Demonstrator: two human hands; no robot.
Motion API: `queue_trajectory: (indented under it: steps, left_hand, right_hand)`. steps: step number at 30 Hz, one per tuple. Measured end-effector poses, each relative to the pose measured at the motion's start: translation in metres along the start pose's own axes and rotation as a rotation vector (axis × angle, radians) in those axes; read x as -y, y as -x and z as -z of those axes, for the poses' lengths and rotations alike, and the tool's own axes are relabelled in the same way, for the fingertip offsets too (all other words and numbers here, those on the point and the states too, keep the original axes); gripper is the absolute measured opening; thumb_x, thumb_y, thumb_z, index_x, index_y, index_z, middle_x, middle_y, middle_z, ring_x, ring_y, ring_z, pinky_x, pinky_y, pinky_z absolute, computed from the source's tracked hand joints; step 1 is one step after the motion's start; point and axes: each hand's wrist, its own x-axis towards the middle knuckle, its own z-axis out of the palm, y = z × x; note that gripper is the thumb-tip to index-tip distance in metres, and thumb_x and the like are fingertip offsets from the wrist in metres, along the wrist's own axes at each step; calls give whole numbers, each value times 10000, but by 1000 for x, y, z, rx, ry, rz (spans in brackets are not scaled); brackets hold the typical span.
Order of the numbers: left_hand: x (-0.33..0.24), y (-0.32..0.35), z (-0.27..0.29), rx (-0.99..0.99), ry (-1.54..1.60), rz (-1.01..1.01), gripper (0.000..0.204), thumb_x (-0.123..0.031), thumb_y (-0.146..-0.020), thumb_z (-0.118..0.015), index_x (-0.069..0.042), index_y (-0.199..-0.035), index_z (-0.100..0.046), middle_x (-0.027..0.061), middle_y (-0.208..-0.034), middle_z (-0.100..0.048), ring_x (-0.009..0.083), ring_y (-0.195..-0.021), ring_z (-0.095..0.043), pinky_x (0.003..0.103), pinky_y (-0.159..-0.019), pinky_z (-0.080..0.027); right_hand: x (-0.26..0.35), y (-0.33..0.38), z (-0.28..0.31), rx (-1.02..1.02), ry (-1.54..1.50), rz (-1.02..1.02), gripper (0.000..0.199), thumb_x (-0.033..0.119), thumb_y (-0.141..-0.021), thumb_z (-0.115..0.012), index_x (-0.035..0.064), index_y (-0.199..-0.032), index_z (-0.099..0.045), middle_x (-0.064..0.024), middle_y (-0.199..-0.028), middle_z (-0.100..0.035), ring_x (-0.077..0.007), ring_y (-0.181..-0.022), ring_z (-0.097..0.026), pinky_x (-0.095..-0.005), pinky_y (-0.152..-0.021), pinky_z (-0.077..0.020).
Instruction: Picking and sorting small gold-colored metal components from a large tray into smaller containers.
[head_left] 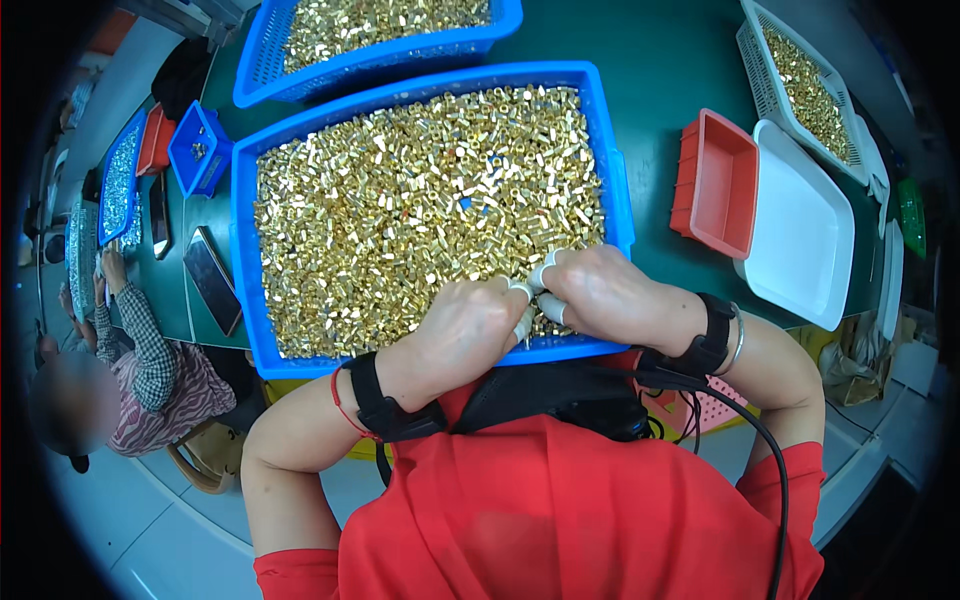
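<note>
While the head view looks down, a large blue basket is full of small gold-coloured metal pieces, and a second blue basket behind it contains similar ones. The pieces lie beyond and beside the left hand and the right hand, which meet at the near rim. Both are narrowly curled; I cannot tell what they hold, because they hide it. At right are a red bin and a white tray.

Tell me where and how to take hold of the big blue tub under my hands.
Best grip the blue tub by its rim at both short ends: left hand from the left, right hand from the right. It is wide and filled with gold-coloured pieces, so a one-sided lift would probably tip it. Mind the phone near its left wall.
</note>
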Motion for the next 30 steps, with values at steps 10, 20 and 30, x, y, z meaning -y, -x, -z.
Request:
queue_trajectory:
  steps: [10, 20, 30]
  left_hand:
    - [6, 6, 4, -72, 87, -24, 123, -116, -774, -660, -8, -785, -602, 166, -670, -577, 337, -600, -594, 422, -523, -478]
    - [49, -62, 97, -364, 422, 236, 133, -146, -819, -679, -16, -849, -687, 65, -686, -658, 105, -582, -569, 278, -523, -456]
    - [98, -146, 168, -788, 933, 196, 303, -106, -840, -643, 5, -1121, -623, 53, -924, -679, 138, -861, -608, 257, -772, -475]
  right_hand:
    - [0, -4, 8, 48, -198, -124, 133, 88, -746, -641, -4, -841, -629, -184, -743, -626, -330, -691, -614, -424, -614, -475]
    - [-21, -95, 93, -149, -545, -231, 163, 136, -820, -661, 18, -931, -676, -28, -750, -631, -70, -697, -536, -264, -626, -452]
    - [-38, -195, 138, -684, -553, -164, 341, 188, -897, -593, 19, -1193, -571, -34, -937, -620, -95, -790, -552, -236, -698, -448]
